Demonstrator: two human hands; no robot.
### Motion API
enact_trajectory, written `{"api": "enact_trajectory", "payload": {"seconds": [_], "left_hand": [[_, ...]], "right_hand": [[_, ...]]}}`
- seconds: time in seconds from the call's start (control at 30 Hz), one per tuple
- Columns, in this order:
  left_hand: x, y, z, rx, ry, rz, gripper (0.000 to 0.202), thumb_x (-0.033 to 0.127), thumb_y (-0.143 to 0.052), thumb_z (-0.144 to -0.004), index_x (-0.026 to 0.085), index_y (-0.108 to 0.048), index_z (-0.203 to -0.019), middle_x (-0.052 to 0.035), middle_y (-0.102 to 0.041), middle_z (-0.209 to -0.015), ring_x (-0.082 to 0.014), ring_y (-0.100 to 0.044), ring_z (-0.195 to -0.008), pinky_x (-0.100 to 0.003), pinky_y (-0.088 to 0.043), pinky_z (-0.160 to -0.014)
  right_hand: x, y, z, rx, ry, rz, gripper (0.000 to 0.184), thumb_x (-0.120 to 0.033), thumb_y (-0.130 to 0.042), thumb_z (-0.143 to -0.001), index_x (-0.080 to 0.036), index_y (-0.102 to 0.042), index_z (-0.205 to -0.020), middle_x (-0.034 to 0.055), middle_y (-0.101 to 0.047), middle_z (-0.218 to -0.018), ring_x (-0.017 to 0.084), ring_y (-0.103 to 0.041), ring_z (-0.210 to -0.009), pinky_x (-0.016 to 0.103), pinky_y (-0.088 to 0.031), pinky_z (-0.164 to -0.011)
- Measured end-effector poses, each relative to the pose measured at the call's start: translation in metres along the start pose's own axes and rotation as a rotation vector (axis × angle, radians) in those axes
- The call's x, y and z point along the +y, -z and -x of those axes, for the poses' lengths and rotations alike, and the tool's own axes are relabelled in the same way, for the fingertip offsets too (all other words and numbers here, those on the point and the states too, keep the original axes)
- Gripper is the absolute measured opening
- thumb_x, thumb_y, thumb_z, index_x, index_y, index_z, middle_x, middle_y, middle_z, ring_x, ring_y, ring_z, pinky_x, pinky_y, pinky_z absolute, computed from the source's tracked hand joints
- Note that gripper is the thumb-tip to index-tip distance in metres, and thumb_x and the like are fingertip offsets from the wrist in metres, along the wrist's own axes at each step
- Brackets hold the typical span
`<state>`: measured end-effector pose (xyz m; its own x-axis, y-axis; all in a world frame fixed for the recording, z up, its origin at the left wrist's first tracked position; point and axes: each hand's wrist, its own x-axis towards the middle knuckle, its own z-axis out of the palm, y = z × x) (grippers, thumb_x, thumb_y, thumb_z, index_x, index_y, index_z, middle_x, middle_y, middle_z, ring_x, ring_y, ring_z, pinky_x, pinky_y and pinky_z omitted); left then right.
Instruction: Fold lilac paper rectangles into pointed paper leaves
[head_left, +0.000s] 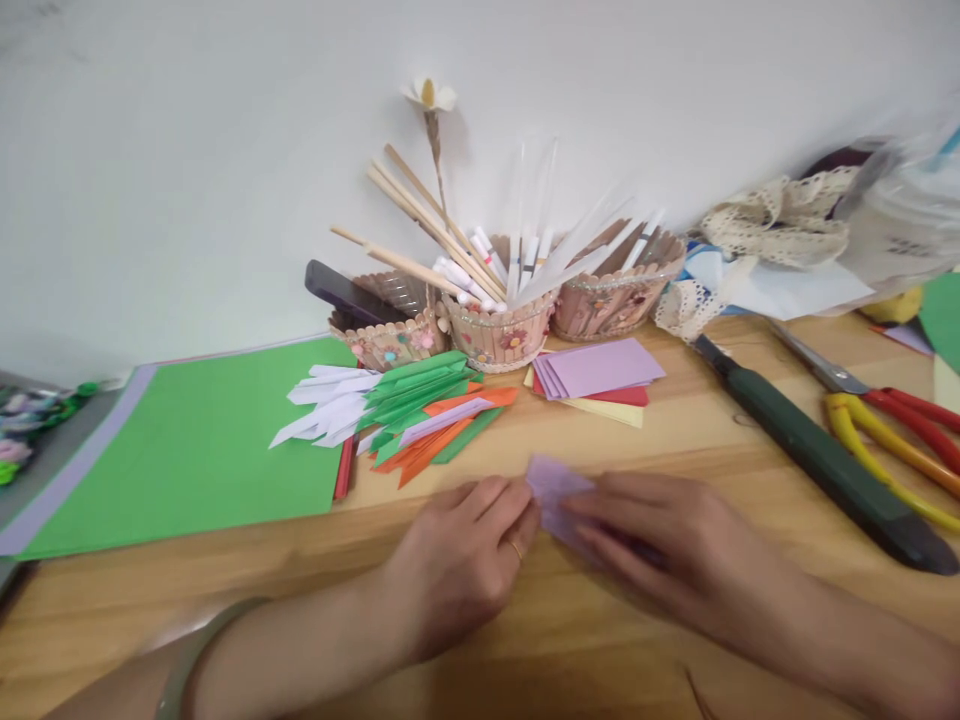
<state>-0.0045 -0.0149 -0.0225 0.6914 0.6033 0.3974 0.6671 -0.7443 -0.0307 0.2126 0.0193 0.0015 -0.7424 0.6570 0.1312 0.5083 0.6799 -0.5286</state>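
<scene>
A small piece of purple paper, partly folded, lies just above the wooden table between my two hands. Curled fingers of my left hand pinch its left edge; a ring and a bangle show on that side. From the right, my right hand grips the same paper, its fingers covering the lower right part, slightly blurred. Beyond the hands is a stack of purple paper rectangles over red and yellow ones. To its left lies a pile of folded paper pieces in white, green, orange and purple.
Green sheets lie at the left. Three decorated baskets stand against the wall, with sticks, markers and glue sticks. A dark green long-handled tool and scissors lie at right, near lace ribbon and a plastic cup.
</scene>
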Motion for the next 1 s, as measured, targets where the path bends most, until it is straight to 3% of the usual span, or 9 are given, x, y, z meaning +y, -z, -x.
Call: {"api": "enact_trajectory", "payload": {"seconds": [0.1,0.3,0.5,0.7,0.8,1.0], "left_hand": [[-0.003,0.002,-0.001,-0.013,-0.081,0.039,0.027,0.01,-0.038,-0.096,0.006,-0.062,-0.105,-0.0106,-0.066,-0.104,-0.0193,-0.06,-0.091,-0.031,-0.054,-0.073],[-0.005,0.004,-0.002,-0.036,-0.149,0.027,0.031,0.009,-0.035,-0.096,0.006,-0.064,-0.104,-0.0112,-0.067,-0.107,-0.0198,-0.061,-0.092,-0.032,-0.053,-0.077],[-0.002,0.003,-0.002,-0.003,-0.151,-0.007,0.03,0.008,-0.035,-0.095,0.003,-0.063,-0.106,-0.0139,-0.066,-0.105,-0.0209,-0.061,-0.095,-0.034,-0.051,-0.082],[0.0,0.001,-0.002,0.032,-0.145,-0.03,0.036,0.008,-0.03,-0.095,0.004,-0.064,-0.107,-0.0116,-0.066,-0.111,-0.0229,-0.059,-0.102,-0.038,-0.047,-0.091],[0.001,0.001,-0.002,0.005,-0.114,-0.068,0.035,0.009,-0.031,-0.095,0.007,-0.064,-0.109,-0.0101,-0.066,-0.112,-0.023,-0.058,-0.102,-0.039,-0.046,-0.09],[0.0,0.001,0.0,-0.056,-0.128,-0.123,0.03,0.012,-0.04,-0.093,0.008,-0.062,-0.113,-0.0111,-0.063,-0.117,-0.0234,-0.056,-0.106,-0.041,-0.043,-0.093]], "right_hand": [[0.005,0.001,-0.004,0.129,-0.158,0.011,0.02,-0.025,-0.046,-0.091,-0.018,-0.064,-0.087,0.0045,-0.063,-0.076,0.014,-0.058,-0.062,0.025,-0.044,-0.055],[0.001,0.001,-0.008,0.094,-0.316,0.027,0.018,-0.026,-0.057,-0.082,-0.019,-0.057,-0.065,-0.0006,-0.058,-0.057,0.011,-0.051,-0.046,0.021,-0.035,-0.043],[-0.001,-0.005,-0.01,0.124,-0.334,0.165,0.013,-0.025,-0.061,-0.075,-0.021,-0.054,-0.065,-0.0016,-0.058,-0.056,0.011,-0.049,-0.045,0.022,-0.031,-0.043],[0.002,-0.008,-0.015,0.091,-0.374,0.115,0.009,-0.02,-0.054,-0.081,-0.02,-0.059,-0.073,-0.0004,-0.063,-0.064,0.012,-0.054,-0.051,0.022,-0.036,-0.047],[0.004,-0.01,-0.015,0.113,-0.299,0.084,0.011,-0.018,-0.053,-0.084,-0.019,-0.061,-0.076,0.0018,-0.065,-0.071,0.014,-0.057,-0.059,0.024,-0.041,-0.052],[0.01,-0.012,-0.011,0.171,0.041,0.108,0.019,-0.015,-0.046,-0.09,-0.018,-0.064,-0.087,0.0055,-0.063,-0.078,0.016,-0.06,-0.071,0.026,-0.047,-0.061]]}}
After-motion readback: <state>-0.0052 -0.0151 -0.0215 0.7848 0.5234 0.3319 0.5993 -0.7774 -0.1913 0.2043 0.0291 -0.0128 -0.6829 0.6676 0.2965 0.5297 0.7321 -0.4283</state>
